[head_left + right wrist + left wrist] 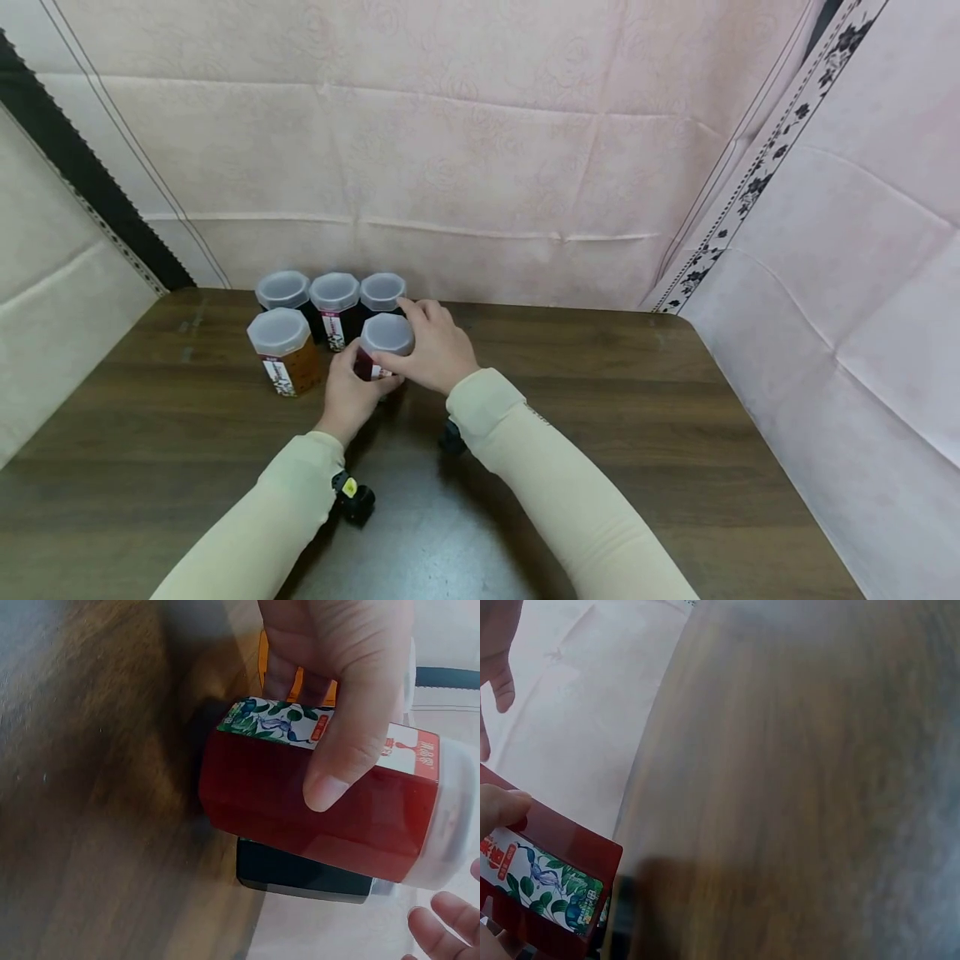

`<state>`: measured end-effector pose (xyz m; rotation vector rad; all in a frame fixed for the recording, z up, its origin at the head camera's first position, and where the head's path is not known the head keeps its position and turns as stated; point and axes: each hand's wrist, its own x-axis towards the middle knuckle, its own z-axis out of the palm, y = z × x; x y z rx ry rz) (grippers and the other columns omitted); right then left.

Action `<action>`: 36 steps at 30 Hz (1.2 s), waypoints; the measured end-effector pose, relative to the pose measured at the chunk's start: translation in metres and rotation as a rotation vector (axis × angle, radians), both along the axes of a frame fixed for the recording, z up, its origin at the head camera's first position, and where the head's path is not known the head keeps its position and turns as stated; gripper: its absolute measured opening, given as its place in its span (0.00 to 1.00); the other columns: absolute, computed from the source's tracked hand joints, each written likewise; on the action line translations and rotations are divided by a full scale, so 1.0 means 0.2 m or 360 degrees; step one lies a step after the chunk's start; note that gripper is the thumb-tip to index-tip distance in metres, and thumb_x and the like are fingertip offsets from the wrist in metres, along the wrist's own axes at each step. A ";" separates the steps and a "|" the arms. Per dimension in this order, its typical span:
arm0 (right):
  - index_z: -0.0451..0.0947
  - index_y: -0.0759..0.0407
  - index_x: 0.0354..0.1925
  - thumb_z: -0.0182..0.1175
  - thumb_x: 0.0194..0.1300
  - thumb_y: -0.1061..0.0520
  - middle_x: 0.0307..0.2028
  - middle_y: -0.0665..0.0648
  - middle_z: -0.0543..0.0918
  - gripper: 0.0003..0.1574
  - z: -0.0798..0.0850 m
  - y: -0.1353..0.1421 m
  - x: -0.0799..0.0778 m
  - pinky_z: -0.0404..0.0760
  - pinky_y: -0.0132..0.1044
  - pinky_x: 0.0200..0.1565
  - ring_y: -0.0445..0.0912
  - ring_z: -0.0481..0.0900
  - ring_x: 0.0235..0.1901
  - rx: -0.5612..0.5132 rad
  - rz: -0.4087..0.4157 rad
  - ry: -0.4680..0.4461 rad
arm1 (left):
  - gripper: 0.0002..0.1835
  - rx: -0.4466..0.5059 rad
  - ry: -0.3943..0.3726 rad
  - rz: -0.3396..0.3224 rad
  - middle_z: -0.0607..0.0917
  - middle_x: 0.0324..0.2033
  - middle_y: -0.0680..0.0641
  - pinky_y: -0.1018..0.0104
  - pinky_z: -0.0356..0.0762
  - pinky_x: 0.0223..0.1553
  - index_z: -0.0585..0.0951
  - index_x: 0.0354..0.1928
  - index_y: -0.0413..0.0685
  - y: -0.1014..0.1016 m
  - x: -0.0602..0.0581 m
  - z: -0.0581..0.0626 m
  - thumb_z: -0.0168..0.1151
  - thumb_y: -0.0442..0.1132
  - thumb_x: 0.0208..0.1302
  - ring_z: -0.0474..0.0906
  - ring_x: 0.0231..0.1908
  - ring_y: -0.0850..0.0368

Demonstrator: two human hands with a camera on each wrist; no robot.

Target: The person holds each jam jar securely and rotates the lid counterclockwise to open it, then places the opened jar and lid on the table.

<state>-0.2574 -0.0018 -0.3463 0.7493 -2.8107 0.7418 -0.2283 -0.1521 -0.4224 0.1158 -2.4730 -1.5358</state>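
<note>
My left hand [349, 398] grips a dark red jar [259, 776] with a pale lid and a leafy printed label. In the right wrist view the left thumb [337, 772] presses along the jar's side. My right hand [442, 354] is at the lid's right side in the head view, fingers spread and partly bent. Both wrist views show its fingers [442, 922] apart from the jar. An amber jar [303, 367] stands left of my left hand. Behind are three dark jars, at the left [282, 289], middle [335, 292] and right [383, 292], the right one partly hidden.
The brown wooden table [600, 433] ends at a pale cloth backdrop [480, 167] behind the jars. Another cloth [862, 275] hangs along the right side. Small black cameras [356, 502] sit on both wrists, under light green sleeves [570, 500].
</note>
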 end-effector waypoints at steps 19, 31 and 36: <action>0.64 0.46 0.69 0.58 0.55 0.28 0.54 0.54 0.72 0.49 0.05 0.03 0.03 0.79 0.40 0.43 0.45 0.70 0.46 0.0201 0.0017 0.0215 | 0.40 -0.0030 0.0110 -0.0126 0.68 0.60 0.38 0.44 0.66 0.62 0.66 0.67 0.46 0.09 0.05 0.04 0.73 0.37 0.52 0.62 0.59 0.44; 0.67 0.46 0.67 0.59 0.56 0.28 0.49 0.53 0.73 0.46 0.07 0.06 0.05 0.79 0.37 0.37 0.43 0.71 0.42 0.0222 0.0034 0.0166 | 0.43 -0.0040 0.0109 -0.0131 0.66 0.62 0.37 0.44 0.62 0.64 0.64 0.69 0.44 0.11 0.07 0.07 0.74 0.37 0.51 0.61 0.62 0.43; 0.68 0.46 0.67 0.59 0.56 0.28 0.48 0.52 0.74 0.45 0.08 0.07 0.05 0.79 0.37 0.36 0.42 0.71 0.41 0.0216 0.0036 0.0136 | 0.43 -0.0043 0.0112 -0.0136 0.66 0.62 0.37 0.43 0.63 0.64 0.64 0.69 0.44 0.12 0.08 0.07 0.74 0.36 0.51 0.62 0.61 0.43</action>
